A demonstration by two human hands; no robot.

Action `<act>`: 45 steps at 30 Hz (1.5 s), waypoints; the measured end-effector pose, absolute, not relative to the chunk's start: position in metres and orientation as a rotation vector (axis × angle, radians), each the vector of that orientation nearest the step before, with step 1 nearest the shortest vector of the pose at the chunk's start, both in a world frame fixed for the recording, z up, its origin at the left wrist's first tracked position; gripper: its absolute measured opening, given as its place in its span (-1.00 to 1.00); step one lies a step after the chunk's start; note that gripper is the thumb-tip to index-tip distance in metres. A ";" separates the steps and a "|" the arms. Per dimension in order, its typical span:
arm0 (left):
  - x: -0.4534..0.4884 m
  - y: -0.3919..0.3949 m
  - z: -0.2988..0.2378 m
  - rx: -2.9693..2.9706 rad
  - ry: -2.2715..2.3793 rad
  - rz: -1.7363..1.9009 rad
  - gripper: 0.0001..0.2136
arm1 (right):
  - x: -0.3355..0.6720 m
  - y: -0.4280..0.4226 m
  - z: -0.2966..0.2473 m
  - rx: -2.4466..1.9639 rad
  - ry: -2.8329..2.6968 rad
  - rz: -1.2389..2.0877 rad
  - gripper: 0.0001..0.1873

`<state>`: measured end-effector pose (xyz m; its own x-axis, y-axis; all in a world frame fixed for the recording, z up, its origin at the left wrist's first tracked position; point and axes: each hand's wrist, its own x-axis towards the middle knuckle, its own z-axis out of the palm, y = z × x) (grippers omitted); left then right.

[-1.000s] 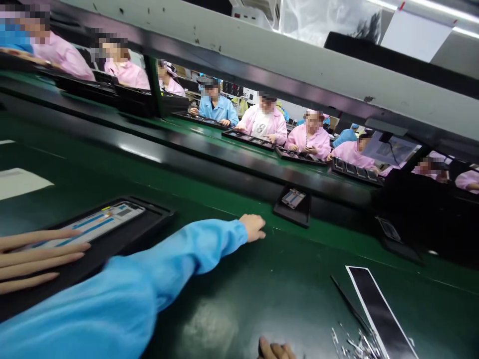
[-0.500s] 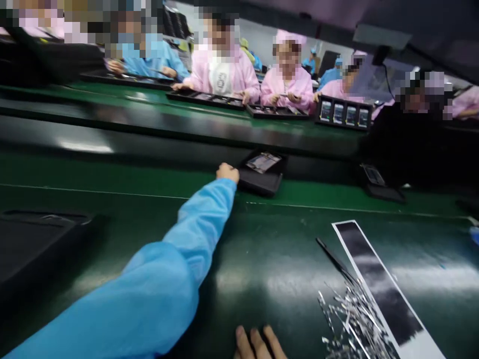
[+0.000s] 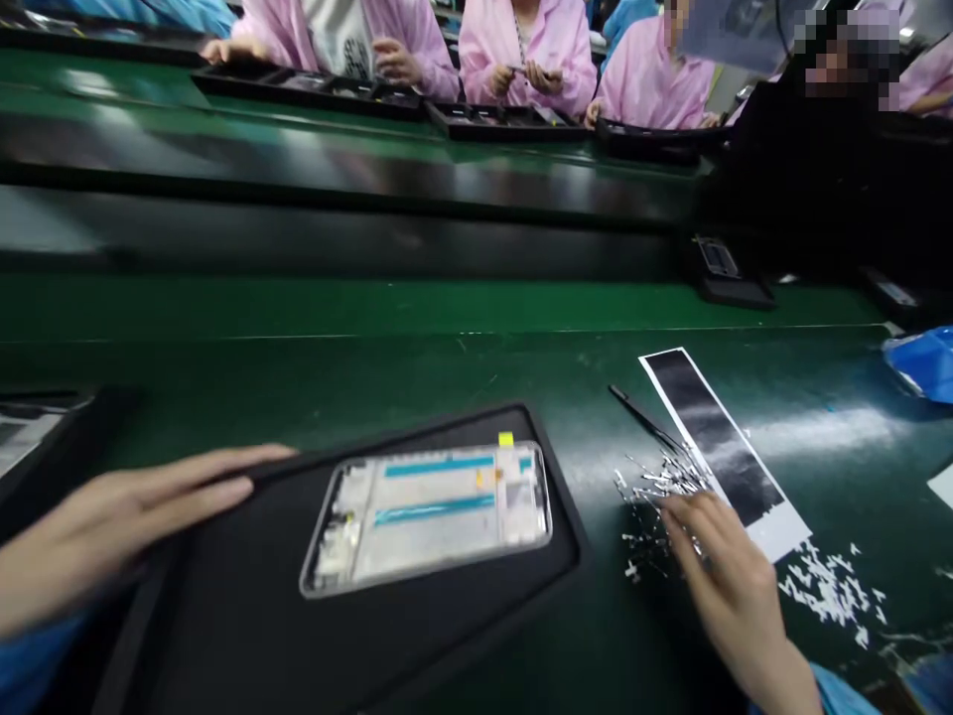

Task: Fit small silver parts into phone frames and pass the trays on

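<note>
My left hand (image 3: 160,511) grips the left rim of a black tray (image 3: 245,626), fingers stretched along its edge and thumb hidden. In the tray lies a silvery phone frame (image 3: 439,541) with two blue strips and a small yellow tab. My right hand (image 3: 726,586) is at a pile of thin silvery strips (image 3: 662,482), its fingertips bent together on the near side; what they pinch, if anything, is hidden. Just beyond the pile are dark tweezers (image 3: 644,415). A long black sheet with a white border (image 3: 719,437) lies beside it.
Small white scraps (image 3: 830,591) lie right of my right hand. A blue plastic bag (image 3: 923,362) is at the right edge. Another black tray (image 3: 734,288) with a phone part sits on the green belt (image 3: 335,308). People in pink sit across, with black trays (image 3: 506,124).
My left hand, stretched to a tray on the belt before, is back near me with the tray and phone frame. My right hand has moved up to the silvery strips. The view has tipped downward.
</note>
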<state>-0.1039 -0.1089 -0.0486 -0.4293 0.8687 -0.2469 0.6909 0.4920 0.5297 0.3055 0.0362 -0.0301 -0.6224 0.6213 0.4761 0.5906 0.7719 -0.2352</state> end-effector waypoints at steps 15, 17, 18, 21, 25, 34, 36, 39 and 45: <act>0.047 -0.004 0.008 2.192 1.618 0.407 -0.75 | 0.289 0.080 -0.038 -0.890 -2.892 -0.063 -0.73; 0.075 0.018 0.006 2.181 1.501 0.323 -0.80 | 0.293 0.080 -0.039 -0.928 -2.833 0.051 -0.75; 0.087 0.028 0.004 2.156 1.461 0.323 -0.82 | 0.295 0.079 -0.038 -0.949 -2.786 0.120 -0.76; 0.116 0.048 -0.002 2.049 1.430 0.382 -0.83 | 0.303 0.074 -0.034 -1.034 -2.575 0.347 -0.80; 0.135 0.053 -0.009 1.900 1.422 0.485 -0.82 | 0.308 0.063 -0.028 -1.218 -2.190 0.625 -0.91; 0.151 0.055 -0.021 1.562 1.316 0.718 -0.93 | 0.301 0.054 -0.034 -1.281 -1.485 1.098 -0.87; 0.151 0.056 -0.023 1.510 1.296 0.725 -0.95 | 0.299 0.053 -0.032 -1.268 -1.400 1.140 -0.87; 0.149 0.057 -0.026 1.478 1.289 0.708 -0.96 | 0.297 0.053 -0.032 -1.255 -1.310 1.151 -0.86; 0.146 0.054 -0.027 1.574 1.356 0.658 -0.92 | 0.301 0.051 -0.035 -1.272 -1.259 1.006 -0.90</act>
